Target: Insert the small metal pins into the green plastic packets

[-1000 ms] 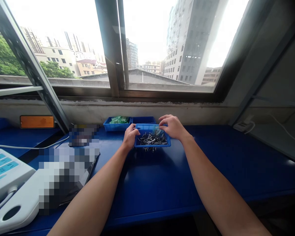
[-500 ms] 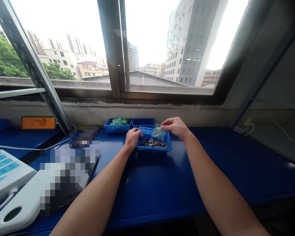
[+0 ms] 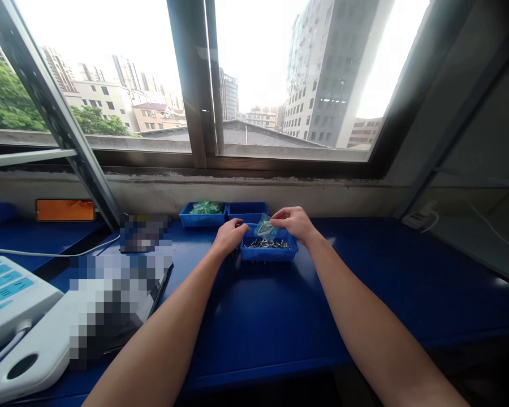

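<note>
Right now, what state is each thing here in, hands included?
Front bin: open-topped, holding metal pieces
Greenish bag: held up at front bin
Right hand: pinching greenish bag
Left hand: at front bin's left end, grip unclear
Rear left bin: holding green bags
Rear right bin: contents unclear
Phone: on its long edge

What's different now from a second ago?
The tray of metal pieces sits slightly lower and further right in view, and looks less tilted, showing more front wall. The small clear bag shows more fully above it, still in your right hand. Your left hand stays at the tray's left end; the two back trays haven't moved.
</note>
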`<state>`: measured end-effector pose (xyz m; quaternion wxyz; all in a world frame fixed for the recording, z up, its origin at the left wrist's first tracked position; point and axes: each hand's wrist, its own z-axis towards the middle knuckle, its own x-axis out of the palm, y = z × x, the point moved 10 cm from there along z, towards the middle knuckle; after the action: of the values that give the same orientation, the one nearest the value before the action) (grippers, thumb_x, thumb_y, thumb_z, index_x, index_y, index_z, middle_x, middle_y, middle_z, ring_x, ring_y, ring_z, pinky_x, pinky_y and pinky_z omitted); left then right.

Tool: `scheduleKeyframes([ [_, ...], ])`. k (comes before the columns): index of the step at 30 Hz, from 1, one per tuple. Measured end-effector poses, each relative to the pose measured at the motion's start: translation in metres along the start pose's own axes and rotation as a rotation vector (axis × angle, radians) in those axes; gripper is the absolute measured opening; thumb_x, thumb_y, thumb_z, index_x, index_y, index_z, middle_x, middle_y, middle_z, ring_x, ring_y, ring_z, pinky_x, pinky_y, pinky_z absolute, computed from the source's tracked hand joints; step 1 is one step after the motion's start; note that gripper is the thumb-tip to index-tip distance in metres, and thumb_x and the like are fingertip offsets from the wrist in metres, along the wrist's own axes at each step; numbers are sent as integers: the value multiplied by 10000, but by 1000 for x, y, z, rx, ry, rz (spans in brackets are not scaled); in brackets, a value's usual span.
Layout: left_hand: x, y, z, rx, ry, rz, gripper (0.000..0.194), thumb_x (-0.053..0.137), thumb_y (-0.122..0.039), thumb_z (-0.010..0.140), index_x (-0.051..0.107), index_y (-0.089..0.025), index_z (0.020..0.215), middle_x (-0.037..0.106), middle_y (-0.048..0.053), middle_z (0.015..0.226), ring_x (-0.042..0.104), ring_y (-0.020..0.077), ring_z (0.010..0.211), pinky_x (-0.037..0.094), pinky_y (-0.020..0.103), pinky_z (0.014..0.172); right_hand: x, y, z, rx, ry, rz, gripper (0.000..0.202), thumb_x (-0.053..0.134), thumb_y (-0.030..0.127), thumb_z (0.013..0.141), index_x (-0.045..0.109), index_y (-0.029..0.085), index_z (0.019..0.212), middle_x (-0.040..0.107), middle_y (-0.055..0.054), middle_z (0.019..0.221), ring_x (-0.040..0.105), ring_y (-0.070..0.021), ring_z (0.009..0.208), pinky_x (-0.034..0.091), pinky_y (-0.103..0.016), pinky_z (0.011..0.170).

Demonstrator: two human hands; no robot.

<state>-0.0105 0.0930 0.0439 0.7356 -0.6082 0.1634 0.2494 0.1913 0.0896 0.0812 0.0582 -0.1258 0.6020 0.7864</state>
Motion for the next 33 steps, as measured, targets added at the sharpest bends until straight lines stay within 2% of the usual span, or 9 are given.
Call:
scheduleKeyframes([
  [2,-8,-13,-3,110,-59,-108,420,551,-443,754,652,-178,1064,657,77,1082,581,247,1002,436,321,842,3,2,1,-52,-14,26,253,803,318,562,704,132,702,637,-21,598,546,-111,554,445,-226,528],
  [5,-6,-35,-13,270,-1,-226,467,601,-484,749,623,-183,1106,665,66,1034,598,218,927,450,306,805,11,7,1,-136,-7,65,314,805,388,558,705,140,723,666,-32,652,589,-136,607,476,-245,581],
  [8,-1,-48,-20,324,50,-249,504,672,-472,711,598,-186,1118,670,36,856,592,177,761,437,283,706,17,12,0,-203,-6,58,339,778,435,594,706,147,758,687,-40,693,620,-155,644,497,-259,620],
  [10,-3,-49,-21,325,20,-298,490,684,-452,710,571,-187,1107,653,11,763,569,151,674,419,265,650,17,15,-2,-220,-32,19,343,748,450,635,707,153,801,702,-47,741,643,-168,691,507,-263,648],
  [13,-21,-32,-15,265,-170,-374,426,663,-441,729,537,-199,1056,622,-17,685,541,129,588,402,242,586,7,18,-4,-230,-124,-107,305,690,443,707,708,168,838,714,-51,815,656,-178,765,507,-264,691],
  [17,-57,2,-9,131,-470,-201,259,614,-438,763,605,-193,850,651,22,726,593,164,657,437,269,657,-11,14,-5,-224,-257,-366,240,614,415,777,710,196,758,706,-33,774,638,-176,749,475,-284,706],
  [22,-92,30,5,-36,-610,-7,228,551,-355,802,659,-181,902,698,81,910,630,232,885,440,321,845,-16,-13,4,-122,-234,-468,218,599,387,778,704,201,734,703,-33,776,634,-185,759,458,-285,685],
  [27,-109,31,30,-66,-575,173,299,493,-295,825,636,-193,1067,670,112,1097,570,295,1061,387,427,927,-12,-21,7,-105,-179,-495,194,606,364,780,708,203,745,710,-45,812,643,-190,815,467,-279,728],
  [33,-89,33,60,-60,-349,290,313,510,-366,809,658,-230,1050,663,134,1084,401,385,1229,260,558,977,-8,-28,10,-76,-129,-496,199,609,371,782,711,200,789,712,-58,851,651,-193,830,480,-275,722],
])
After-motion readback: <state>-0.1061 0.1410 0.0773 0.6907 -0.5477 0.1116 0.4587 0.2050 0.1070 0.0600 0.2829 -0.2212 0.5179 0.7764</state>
